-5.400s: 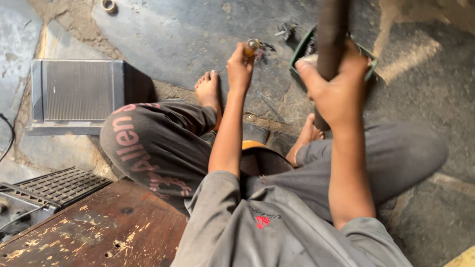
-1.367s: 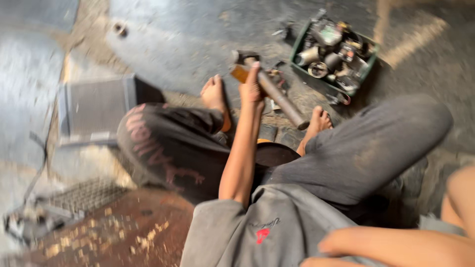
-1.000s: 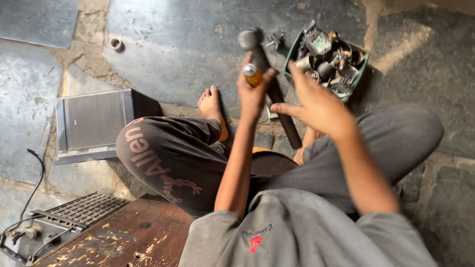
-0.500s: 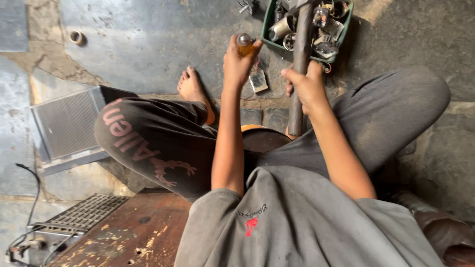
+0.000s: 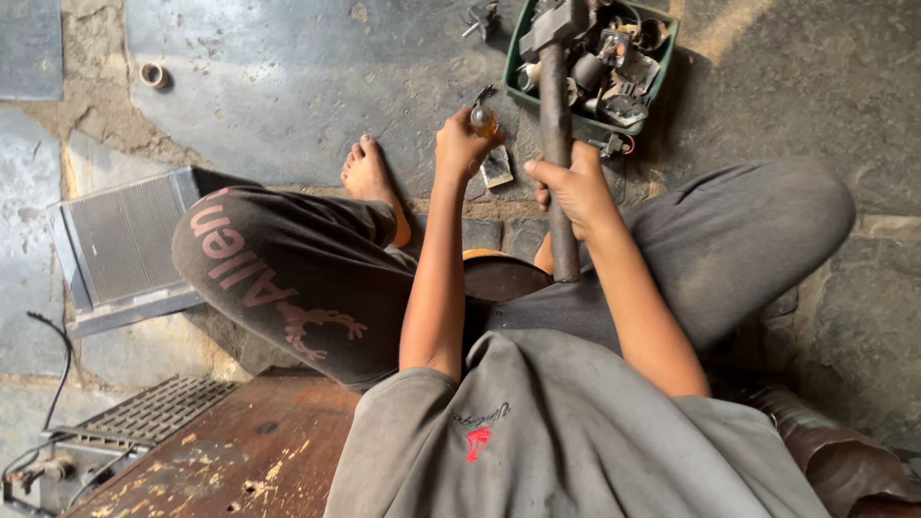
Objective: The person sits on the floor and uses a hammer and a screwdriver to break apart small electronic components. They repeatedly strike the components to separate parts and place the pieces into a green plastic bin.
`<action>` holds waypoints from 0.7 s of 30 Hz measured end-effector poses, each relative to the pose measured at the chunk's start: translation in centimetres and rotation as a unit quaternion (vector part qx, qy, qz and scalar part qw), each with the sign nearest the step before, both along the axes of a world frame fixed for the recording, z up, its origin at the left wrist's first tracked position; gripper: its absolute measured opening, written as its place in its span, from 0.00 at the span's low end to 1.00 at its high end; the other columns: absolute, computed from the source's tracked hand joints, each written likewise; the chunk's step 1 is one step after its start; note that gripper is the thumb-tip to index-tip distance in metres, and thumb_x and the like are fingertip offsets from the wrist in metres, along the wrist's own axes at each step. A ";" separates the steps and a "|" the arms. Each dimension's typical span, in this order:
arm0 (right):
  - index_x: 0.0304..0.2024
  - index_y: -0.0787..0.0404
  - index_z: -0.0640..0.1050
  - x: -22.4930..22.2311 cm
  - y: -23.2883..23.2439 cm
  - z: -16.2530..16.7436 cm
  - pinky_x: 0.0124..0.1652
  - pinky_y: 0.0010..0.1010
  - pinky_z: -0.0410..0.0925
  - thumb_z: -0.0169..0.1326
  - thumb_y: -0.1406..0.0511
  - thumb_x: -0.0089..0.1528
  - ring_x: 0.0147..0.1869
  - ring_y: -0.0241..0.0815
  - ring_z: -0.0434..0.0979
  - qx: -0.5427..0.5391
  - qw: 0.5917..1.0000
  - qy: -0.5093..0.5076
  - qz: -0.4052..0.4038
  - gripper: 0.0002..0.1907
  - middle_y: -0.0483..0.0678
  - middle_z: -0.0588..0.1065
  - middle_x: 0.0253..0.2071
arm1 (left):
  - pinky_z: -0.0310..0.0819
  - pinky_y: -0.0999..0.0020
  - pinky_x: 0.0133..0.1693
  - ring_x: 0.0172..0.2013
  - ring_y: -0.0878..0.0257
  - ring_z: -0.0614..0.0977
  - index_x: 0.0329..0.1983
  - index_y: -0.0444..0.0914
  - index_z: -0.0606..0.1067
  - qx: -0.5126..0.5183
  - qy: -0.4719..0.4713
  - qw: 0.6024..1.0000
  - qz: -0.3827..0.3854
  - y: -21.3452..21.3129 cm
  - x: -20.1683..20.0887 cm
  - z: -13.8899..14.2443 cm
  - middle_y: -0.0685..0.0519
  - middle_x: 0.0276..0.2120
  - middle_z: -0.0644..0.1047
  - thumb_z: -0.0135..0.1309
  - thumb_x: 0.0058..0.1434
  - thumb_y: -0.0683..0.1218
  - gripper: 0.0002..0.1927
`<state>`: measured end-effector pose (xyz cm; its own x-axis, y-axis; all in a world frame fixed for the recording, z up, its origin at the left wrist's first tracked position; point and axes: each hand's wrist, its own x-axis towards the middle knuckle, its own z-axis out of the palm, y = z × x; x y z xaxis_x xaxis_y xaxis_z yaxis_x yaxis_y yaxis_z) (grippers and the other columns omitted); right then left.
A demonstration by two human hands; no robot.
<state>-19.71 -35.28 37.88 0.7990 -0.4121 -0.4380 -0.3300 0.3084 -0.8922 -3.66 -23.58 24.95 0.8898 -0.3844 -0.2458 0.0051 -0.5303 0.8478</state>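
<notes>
Hammer [image 5: 556,144]: long dark worn handle, grey metal head at the far end, overlapping the near edge of the green tray [image 5: 672,38] in view. Right hand [image 5: 574,187] clamped round the handle about midway, thumb across the front; lower end of the handle points back toward the lap, near a round dark disc with orange rim [image 5: 499,273] between the legs. Left hand [image 5: 460,149] closed on a small amber-tipped metal piece [image 5: 483,120], just left of the hammer handle, hands near but not touching. Small flat metal plate [image 5: 497,168] lies on the stone floor [image 5: 288,77] between the hands. Green tray is rectangular, holds mixed dark metal parts, cylinders and fittings, packed loosely. Person sits on the floor, knees spread, bare foot [image 5: 369,177] left of the left hand. Finned radiator panel [image 5: 120,240] lies on the floor far left.
</notes>
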 end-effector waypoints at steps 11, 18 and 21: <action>0.38 0.64 0.70 -1.2 0.6 -4.0 0.20 0.28 0.68 0.64 0.68 0.58 0.21 0.34 0.72 -0.070 0.996 0.047 0.016 0.15 0.45 0.72 0.24 | 0.80 0.63 0.44 0.47 0.53 0.87 0.50 0.38 0.78 -0.110 -0.118 0.984 0.071 0.6 -2.6 -0.8 0.44 0.43 0.84 0.63 0.58 0.43 0.17; 0.39 0.66 0.73 -1.4 2.1 0.6 0.21 0.26 0.66 0.67 0.65 0.57 0.21 0.32 0.71 -0.146 0.986 0.047 0.064 0.17 0.44 0.72 0.26 | 0.77 0.56 0.37 0.32 0.44 0.83 0.46 0.35 0.75 -0.060 -0.088 0.993 0.055 -0.1 -2.8 -0.7 0.39 0.32 0.81 0.63 0.60 0.42 0.13; 0.44 0.65 0.72 -1.5 1.0 4.5 0.22 0.28 0.67 0.65 0.65 0.57 0.23 0.32 0.70 -0.232 0.969 -0.038 0.081 0.19 0.41 0.71 0.29 | 0.76 0.55 0.36 0.32 0.41 0.81 0.45 0.35 0.72 -0.069 -0.124 0.989 0.039 -0.5 -2.7 -1.0 0.39 0.32 0.80 0.62 0.60 0.41 0.13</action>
<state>-21.22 -34.24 42.37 0.8917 -0.4180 -0.1736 -0.2693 -0.1817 -0.9458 -6.36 -24.09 23.96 0.9443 -0.3274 0.0346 -0.1769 -0.4158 0.8921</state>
